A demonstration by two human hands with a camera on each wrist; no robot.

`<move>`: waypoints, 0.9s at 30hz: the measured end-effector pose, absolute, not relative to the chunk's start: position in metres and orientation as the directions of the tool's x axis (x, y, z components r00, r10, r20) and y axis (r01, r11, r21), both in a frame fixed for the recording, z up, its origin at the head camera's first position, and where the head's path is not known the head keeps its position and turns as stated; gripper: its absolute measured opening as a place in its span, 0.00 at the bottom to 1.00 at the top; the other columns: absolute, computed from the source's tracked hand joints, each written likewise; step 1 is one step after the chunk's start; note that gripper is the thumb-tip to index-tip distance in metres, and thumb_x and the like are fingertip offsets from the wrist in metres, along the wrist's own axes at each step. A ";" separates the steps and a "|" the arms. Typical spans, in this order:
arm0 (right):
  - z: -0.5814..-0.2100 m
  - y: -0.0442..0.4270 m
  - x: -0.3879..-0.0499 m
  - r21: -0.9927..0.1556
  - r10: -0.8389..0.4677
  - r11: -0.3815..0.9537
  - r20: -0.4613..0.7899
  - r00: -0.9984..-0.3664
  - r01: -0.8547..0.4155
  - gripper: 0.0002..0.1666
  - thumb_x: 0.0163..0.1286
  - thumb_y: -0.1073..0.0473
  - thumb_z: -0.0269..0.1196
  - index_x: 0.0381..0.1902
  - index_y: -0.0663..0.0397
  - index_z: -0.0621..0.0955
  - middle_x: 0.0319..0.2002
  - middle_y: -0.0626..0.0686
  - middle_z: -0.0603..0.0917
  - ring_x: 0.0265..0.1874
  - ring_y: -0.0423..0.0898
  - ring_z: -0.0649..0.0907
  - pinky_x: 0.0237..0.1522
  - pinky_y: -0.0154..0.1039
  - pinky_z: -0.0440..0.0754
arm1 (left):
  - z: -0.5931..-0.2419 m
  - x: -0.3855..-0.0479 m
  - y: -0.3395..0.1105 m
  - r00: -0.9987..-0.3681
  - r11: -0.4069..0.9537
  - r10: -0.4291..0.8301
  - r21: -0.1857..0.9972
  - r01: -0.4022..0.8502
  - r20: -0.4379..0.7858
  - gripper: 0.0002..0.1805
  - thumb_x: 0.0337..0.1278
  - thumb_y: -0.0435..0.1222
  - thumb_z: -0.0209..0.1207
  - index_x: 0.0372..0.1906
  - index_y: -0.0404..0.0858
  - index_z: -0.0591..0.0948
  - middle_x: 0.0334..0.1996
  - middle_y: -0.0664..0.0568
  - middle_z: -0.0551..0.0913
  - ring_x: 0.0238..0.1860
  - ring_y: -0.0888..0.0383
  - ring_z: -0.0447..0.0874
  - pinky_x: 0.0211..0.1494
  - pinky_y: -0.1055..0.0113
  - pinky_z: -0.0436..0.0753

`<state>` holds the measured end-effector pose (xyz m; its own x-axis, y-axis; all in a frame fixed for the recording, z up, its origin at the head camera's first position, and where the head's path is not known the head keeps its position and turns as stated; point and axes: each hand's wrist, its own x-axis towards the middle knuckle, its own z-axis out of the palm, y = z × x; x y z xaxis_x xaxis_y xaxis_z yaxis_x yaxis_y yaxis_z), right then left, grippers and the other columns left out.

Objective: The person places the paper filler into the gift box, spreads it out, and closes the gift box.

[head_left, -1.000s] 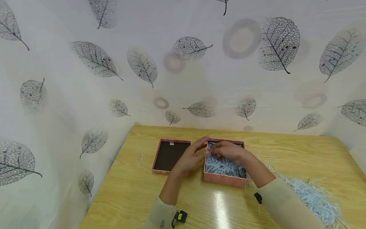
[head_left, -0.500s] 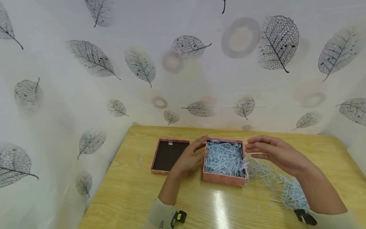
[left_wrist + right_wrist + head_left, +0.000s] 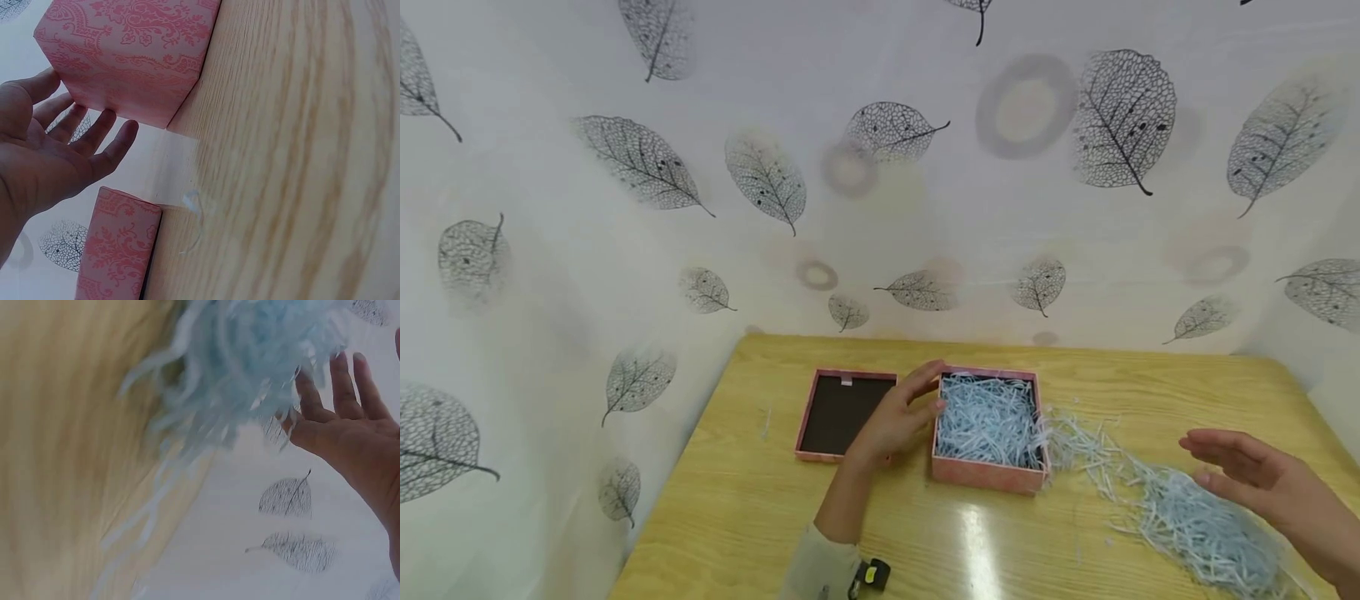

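1. The pink patterned gift box stands upright and uncovered on the wood-grain table; it is the landmark for the places below, as seen from the head view.
2. Pale blue shredded paper fills the gift box close to its rim, and some strands spill over its right edge.
3. The left hand is at the left side of the gift box, fingers spread and extended, fingertips touching its outer wall; it is relaxed and does not grip the box.
4. The right hand is well to the right of the gift box, with its fingers loosely extended and nothing grasped; whether its fingertips touch the paper there cannot be told.
5. A heap of blue paper shreds lies to the right of the gift box and nearer the person, with loose strands trailing from it back to the box.
6. The shallow pink lid lies left of the gift box, its dark inside facing up, partly hidden by the left hand.
7. Behind the gift box is a pale wall covering printed with skeleton leaves.
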<state>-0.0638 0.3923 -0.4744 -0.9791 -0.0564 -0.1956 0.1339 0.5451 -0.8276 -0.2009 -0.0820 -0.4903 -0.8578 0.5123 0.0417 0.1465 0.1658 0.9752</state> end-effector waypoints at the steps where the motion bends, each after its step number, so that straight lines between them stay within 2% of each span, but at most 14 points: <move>1: -0.477 0.396 -0.060 -0.796 -0.053 0.588 -0.213 -0.976 0.142 0.35 0.82 0.54 0.63 0.79 0.57 0.66 0.63 0.35 0.80 0.54 0.25 0.79 0.50 0.45 0.87 | -0.490 -0.201 -0.082 -0.858 0.164 0.512 0.975 0.151 0.046 0.33 0.80 0.37 0.59 0.83 0.56 0.65 0.84 0.58 0.58 0.79 0.47 0.66 0.71 0.55 0.79; 3: -0.482 0.402 -0.054 -0.735 -0.053 0.662 -0.243 -0.968 0.149 0.41 0.81 0.50 0.64 0.81 0.61 0.61 0.68 0.47 0.77 0.62 0.42 0.78 0.54 0.60 0.81 | -0.490 -0.201 -0.082 -0.856 0.161 0.514 0.974 0.157 0.053 0.33 0.80 0.36 0.58 0.83 0.54 0.65 0.84 0.56 0.58 0.79 0.46 0.66 0.71 0.55 0.79; 5: -0.489 0.405 -0.050 -0.686 -0.068 0.716 -0.251 -0.966 0.128 0.45 0.80 0.48 0.65 0.82 0.64 0.58 0.69 0.53 0.73 0.66 0.65 0.74 0.51 0.70 0.76 | -0.490 -0.201 -0.081 -0.854 0.157 0.516 0.973 0.169 0.065 0.33 0.80 0.36 0.58 0.83 0.53 0.65 0.84 0.54 0.58 0.79 0.45 0.65 0.71 0.54 0.78; 7: -0.497 0.406 -0.045 -0.671 -0.097 0.735 -0.248 -0.964 0.098 0.47 0.79 0.50 0.66 0.81 0.66 0.57 0.69 0.44 0.71 0.63 0.84 0.67 0.48 0.74 0.75 | -0.490 -0.201 -0.081 -0.852 0.151 0.518 0.973 0.172 0.070 0.33 0.80 0.35 0.58 0.83 0.52 0.65 0.84 0.53 0.58 0.79 0.44 0.65 0.71 0.53 0.78; 8: -0.501 0.406 -0.043 -0.658 -0.110 0.749 -0.244 -0.964 0.081 0.47 0.78 0.50 0.67 0.81 0.66 0.58 0.67 0.38 0.68 0.63 0.86 0.66 0.47 0.74 0.76 | -0.491 -0.201 -0.081 -0.852 0.151 0.519 0.974 0.172 0.070 0.33 0.80 0.35 0.57 0.83 0.52 0.65 0.84 0.53 0.58 0.79 0.44 0.65 0.71 0.53 0.79; 11: -0.510 0.404 -0.039 -0.630 -0.148 0.776 -0.203 -0.968 0.014 0.48 0.75 0.50 0.70 0.81 0.63 0.61 0.64 0.23 0.60 0.62 0.83 0.70 0.44 0.72 0.80 | -0.491 -0.201 -0.081 -0.852 0.150 0.520 0.975 0.161 0.061 0.33 0.80 0.35 0.58 0.83 0.52 0.65 0.84 0.54 0.57 0.79 0.43 0.64 0.71 0.53 0.79; 13: -0.514 0.402 -0.039 -0.622 -0.168 0.783 -0.157 -0.973 -0.035 0.47 0.72 0.51 0.73 0.80 0.59 0.65 0.64 0.17 0.57 0.66 0.59 0.78 0.45 0.65 0.83 | -0.491 -0.201 -0.081 -0.855 0.152 0.515 0.977 0.149 0.050 0.33 0.80 0.35 0.58 0.83 0.53 0.65 0.84 0.55 0.57 0.80 0.44 0.64 0.70 0.52 0.79; 15: -0.515 0.398 -0.040 -0.617 -0.185 0.782 -0.092 -0.978 -0.090 0.44 0.67 0.53 0.76 0.76 0.57 0.71 0.62 0.13 0.59 0.62 0.32 0.77 0.47 0.51 0.85 | -0.491 -0.201 -0.082 -0.857 0.149 0.514 0.979 0.142 0.046 0.33 0.80 0.35 0.58 0.83 0.53 0.65 0.84 0.55 0.57 0.80 0.43 0.64 0.70 0.51 0.80; 18: -0.514 0.391 -0.045 -0.597 -0.203 0.790 -0.043 -0.978 -0.138 0.36 0.60 0.57 0.80 0.66 0.55 0.80 0.57 0.18 0.72 0.51 0.13 0.68 0.42 0.31 0.81 | -0.491 -0.201 -0.084 -0.858 0.146 0.513 0.980 0.134 0.041 0.33 0.79 0.36 0.59 0.83 0.53 0.65 0.84 0.56 0.57 0.80 0.43 0.64 0.69 0.51 0.81; 19: -0.512 0.389 -0.048 -0.580 -0.203 0.803 -0.046 -0.978 -0.139 0.33 0.59 0.57 0.80 0.62 0.54 0.82 0.54 0.23 0.77 0.50 0.15 0.71 0.39 0.27 0.78 | -0.491 -0.201 -0.084 -0.857 0.145 0.514 0.980 0.138 0.044 0.33 0.80 0.36 0.58 0.83 0.53 0.65 0.84 0.56 0.57 0.80 0.43 0.64 0.69 0.52 0.81; 21: -0.508 0.384 -0.053 -0.557 -0.195 0.822 -0.085 -0.977 -0.116 0.28 0.58 0.59 0.80 0.56 0.53 0.84 0.50 0.35 0.84 0.48 0.26 0.79 0.42 0.32 0.82 | -0.492 -0.202 -0.084 -0.856 0.150 0.516 0.979 0.140 0.043 0.33 0.80 0.36 0.58 0.83 0.54 0.65 0.84 0.57 0.57 0.80 0.44 0.64 0.69 0.53 0.81; 24: -0.499 0.378 -0.061 -0.544 -0.166 0.838 -0.186 -0.968 -0.039 0.23 0.61 0.60 0.79 0.53 0.53 0.85 0.48 0.50 0.87 0.49 0.49 0.86 0.46 0.49 0.87 | -0.493 -0.203 -0.084 -0.854 0.155 0.519 0.977 0.145 0.044 0.33 0.80 0.36 0.59 0.83 0.55 0.65 0.84 0.58 0.57 0.80 0.45 0.64 0.69 0.54 0.81; 26: -0.493 0.374 -0.065 -0.555 -0.148 0.832 -0.206 -0.967 -0.009 0.21 0.62 0.61 0.77 0.53 0.56 0.85 0.50 0.56 0.88 0.48 0.52 0.87 0.46 0.56 0.87 | -0.493 -0.203 -0.083 -0.850 0.153 0.525 0.978 0.144 0.043 0.34 0.80 0.36 0.58 0.83 0.55 0.64 0.84 0.58 0.56 0.80 0.46 0.64 0.70 0.54 0.80; 27: -0.490 0.373 -0.066 -0.561 -0.141 0.828 -0.196 -0.970 -0.007 0.21 0.63 0.61 0.77 0.53 0.57 0.85 0.51 0.58 0.88 0.48 0.47 0.87 0.46 0.56 0.87 | -0.493 -0.202 -0.083 -0.849 0.148 0.526 0.979 0.142 0.044 0.34 0.80 0.36 0.58 0.83 0.54 0.64 0.84 0.58 0.56 0.80 0.46 0.64 0.70 0.54 0.80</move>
<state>-0.0665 0.3730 -0.4899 -0.9705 -0.1406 -0.1960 -0.0068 0.8281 -0.5606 -0.2025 -0.0828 -0.4927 -0.8493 0.5261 0.0439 0.1422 0.1478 0.9788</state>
